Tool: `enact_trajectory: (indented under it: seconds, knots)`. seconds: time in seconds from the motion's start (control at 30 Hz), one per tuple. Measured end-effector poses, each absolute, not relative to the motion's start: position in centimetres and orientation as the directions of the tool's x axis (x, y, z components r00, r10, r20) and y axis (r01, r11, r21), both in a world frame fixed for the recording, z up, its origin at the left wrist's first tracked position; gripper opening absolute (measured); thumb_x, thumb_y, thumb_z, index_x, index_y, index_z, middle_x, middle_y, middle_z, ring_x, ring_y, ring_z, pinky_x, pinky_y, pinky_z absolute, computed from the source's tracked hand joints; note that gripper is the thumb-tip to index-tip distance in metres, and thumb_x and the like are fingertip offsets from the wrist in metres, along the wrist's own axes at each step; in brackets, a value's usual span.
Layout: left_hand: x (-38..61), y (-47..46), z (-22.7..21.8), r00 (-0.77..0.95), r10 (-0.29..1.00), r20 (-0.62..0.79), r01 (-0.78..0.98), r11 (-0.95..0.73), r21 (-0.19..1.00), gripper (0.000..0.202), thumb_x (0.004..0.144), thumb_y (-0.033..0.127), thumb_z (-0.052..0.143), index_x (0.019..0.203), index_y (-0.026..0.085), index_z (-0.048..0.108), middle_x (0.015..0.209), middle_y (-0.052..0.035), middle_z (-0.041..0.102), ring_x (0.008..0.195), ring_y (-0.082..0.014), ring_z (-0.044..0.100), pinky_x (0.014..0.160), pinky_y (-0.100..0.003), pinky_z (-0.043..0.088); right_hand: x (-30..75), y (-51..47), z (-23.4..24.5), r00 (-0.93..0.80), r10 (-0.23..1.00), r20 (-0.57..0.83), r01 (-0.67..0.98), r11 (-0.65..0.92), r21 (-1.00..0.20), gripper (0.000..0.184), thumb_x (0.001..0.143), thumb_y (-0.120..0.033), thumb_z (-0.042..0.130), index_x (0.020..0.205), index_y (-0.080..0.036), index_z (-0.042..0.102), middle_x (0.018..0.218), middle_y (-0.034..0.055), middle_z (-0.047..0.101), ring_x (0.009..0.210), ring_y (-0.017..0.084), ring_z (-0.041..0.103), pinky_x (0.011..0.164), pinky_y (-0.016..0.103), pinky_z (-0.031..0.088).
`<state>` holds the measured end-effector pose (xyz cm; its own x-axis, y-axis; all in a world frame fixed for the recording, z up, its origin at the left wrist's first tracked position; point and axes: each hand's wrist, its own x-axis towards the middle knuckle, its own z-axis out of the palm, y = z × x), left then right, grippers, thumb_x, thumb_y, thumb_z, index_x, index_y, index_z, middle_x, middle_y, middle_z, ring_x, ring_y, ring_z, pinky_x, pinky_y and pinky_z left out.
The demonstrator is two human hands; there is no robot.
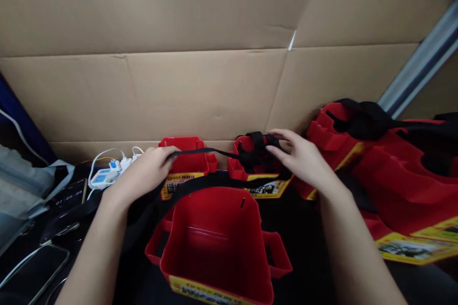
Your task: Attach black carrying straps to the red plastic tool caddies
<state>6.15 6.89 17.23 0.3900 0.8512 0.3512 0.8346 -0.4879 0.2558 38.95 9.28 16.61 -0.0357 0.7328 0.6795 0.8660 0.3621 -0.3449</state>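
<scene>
My left hand point(161, 159) is closed on a black strap point(203, 151), which runs taut to the right. Its other end meets a bundle of black webbing point(258, 145) in the small red bin point(238, 164) at the back right. My right hand point(295, 155) has its thumb and fingers on either side of that bundle; the exact contact is partly hidden. In front of me stands a larger red bin point(218, 248) with side loops, slots in its back wall and a yellow label. A wider black strap point(211, 181) arches behind its rim.
Another small red bin point(182, 145) stands at the back against a cardboard wall point(200, 95). Several red bins with straps point(404, 181) crowd the right, near a metal post point(422, 57). A white power strip point(102, 178), a phone showing a timer point(67, 200) and another phone point(36, 274) lie left.
</scene>
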Motion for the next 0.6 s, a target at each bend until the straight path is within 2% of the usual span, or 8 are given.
enact_trajectory:
  seconds: [0.07,0.13,0.23,0.3,0.37,0.5,0.6]
  knots:
    - [7.9,6.6,16.8,0.392,0.852,0.348,0.836,-0.488,0.251,0.032,0.085,0.018,0.037,0.105,0.023,0.062,0.103,-0.0055,0.068,0.094,-0.0219,0.063,0.083,-0.033,0.045,36.0,8.5,16.2,-0.28,0.733,0.62,0.741,0.575,-0.346,0.047,0.079,-0.032,0.059,0.124,-0.021,0.051,0.126,0.0061,0.056,0.115,0.021,0.052,0.098,0.035,0.041]
    - [9.4,6.3,16.4,0.42,0.851,0.314,0.832,-0.5,0.239,0.032,0.085,0.016,0.037,0.104,0.023,0.062,0.101,-0.006,0.069,0.094,-0.0226,0.063,0.081,-0.033,0.046,32.9,7.8,15.8,-0.491,0.684,0.54,0.569,0.721,-0.396,0.053,0.081,-0.035,0.058,0.13,-0.024,0.044,0.134,0.0043,0.048,0.123,0.019,0.045,0.104,0.036,0.036]
    - [10.4,6.1,16.1,0.44,0.847,0.297,0.829,-0.511,0.228,0.032,0.084,0.015,0.039,0.104,0.022,0.063,0.099,-0.0075,0.069,0.093,-0.0239,0.064,0.076,-0.033,0.047,29.9,7.1,15.5,-0.614,0.648,0.45,0.422,0.752,-0.507,0.04,0.084,-0.031,0.054,0.124,-0.024,0.053,0.125,0.0025,0.056,0.114,0.016,0.052,0.098,0.031,0.041]
    - [10.3,6.2,16.3,0.454,0.83,0.324,0.801,-0.539,0.258,0.029,0.085,0.017,0.041,0.103,0.021,0.063,0.099,-0.0068,0.069,0.092,-0.0224,0.064,0.076,-0.032,0.047,29.5,7.1,15.5,-0.587,0.693,0.418,0.431,0.705,-0.563,0.031,0.086,-0.029,0.05,0.114,-0.021,0.06,0.106,0.0029,0.066,0.092,0.014,0.062,0.083,0.028,0.049]
    - [9.6,6.5,16.6,0.482,0.807,0.342,0.756,-0.58,0.304,0.025,0.086,0.021,0.045,0.1,0.021,0.065,0.096,-0.0047,0.07,0.088,-0.0194,0.064,0.077,-0.029,0.046,30.0,7.5,15.4,-0.538,0.744,0.398,0.486,0.659,-0.574,0.028,0.087,-0.029,0.048,0.109,-0.02,0.064,0.09,0.0023,0.069,0.071,0.012,0.062,0.068,0.026,0.05]
    - [7.0,7.4,17.0,0.466,0.831,0.302,0.755,-0.552,0.353,0.021,0.084,0.025,0.049,0.09,0.02,0.069,0.086,-0.0021,0.071,0.075,-0.0155,0.063,0.069,-0.025,0.045,32.6,9.1,15.3,-0.396,0.82,0.412,0.661,0.567,-0.492,0.022,0.082,-0.025,0.051,0.093,-0.021,0.069,0.079,0.0012,0.069,0.065,0.013,0.061,0.066,0.026,0.047]
    - [4.7,7.9,17.2,0.413,0.884,0.221,0.768,-0.468,0.437,0.018,0.08,0.026,0.053,0.087,0.019,0.069,0.083,-0.0012,0.071,0.074,-0.0149,0.062,0.065,-0.023,0.044,34.7,9.9,15.5,-0.28,0.872,0.402,0.728,0.466,-0.504,0.023,0.082,-0.027,0.049,0.081,-0.018,0.07,0.067,0.0016,0.068,0.057,0.014,0.06,0.059,0.026,0.047]
